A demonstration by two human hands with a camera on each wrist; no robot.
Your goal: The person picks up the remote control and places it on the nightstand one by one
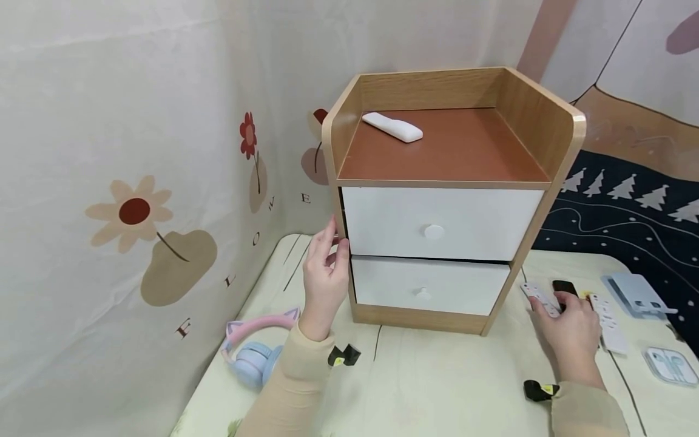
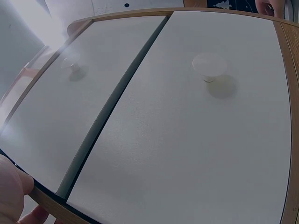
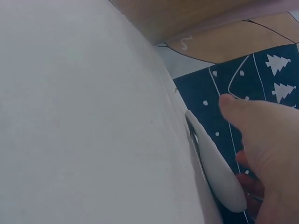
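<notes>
Resting our left hand (image 1: 324,279) loosely against the cabinet (image 1: 390,221), mid-frame, probably to steady it. Our right hand (image 1: 572,334), well apart, is at the white remote (image 1: 540,298), lower right; can't tell grip. Headphones (image 1: 251,363) sit lower left, seemingly parked.

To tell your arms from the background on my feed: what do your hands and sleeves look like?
The left hand and right hand are bare; both sleeves are long and beige. By each cuff shows a small black wrist device with a yellow marking.
</notes>
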